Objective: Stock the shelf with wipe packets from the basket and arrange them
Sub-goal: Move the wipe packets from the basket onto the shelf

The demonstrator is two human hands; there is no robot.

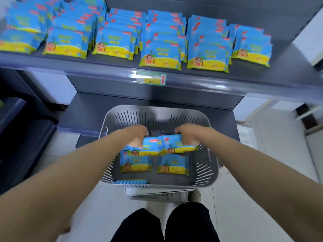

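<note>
Item 1. Dark trousers (164,224) and one shoe (194,196), nearest the camera, on pale floor tiles (262,154).

Item 2. Grey slotted basket (215,165), directly ahead of the knees. A pale support shows under its near rim; what it is cannot be told.

Item 3. Basket contents: one packet on edge (131,182) against the near wall, and two flat packets (135,163) side by side mid-floor with a bare strip between them. There is bare floor along the right wall.

Item 4. Left hand (138,135), at the far half of the basket. Its fingers are curled over the far edge of the left-hand packet (151,146), clamped on it.

Item 5. Right hand (187,134), level with the left. Its fingers are curled over the far edge of the right-hand packet (176,143), gripping it. The two held packets touch at their inner edges and sit above the flat pair, below the rim. The fingertips are blurred.

Item 6. Lower shelf (83,116), dark, beyond and beneath the basket's far end.

Item 7. Upper shelf (70,69), with a price label (151,79) on its front lip. Shelved packets (160,55) stand in rows running front to back. The right-hand rows reach close to the lip and the left-hand rows sit a little further back. Bare shelf remains to the right of the last row.
</note>
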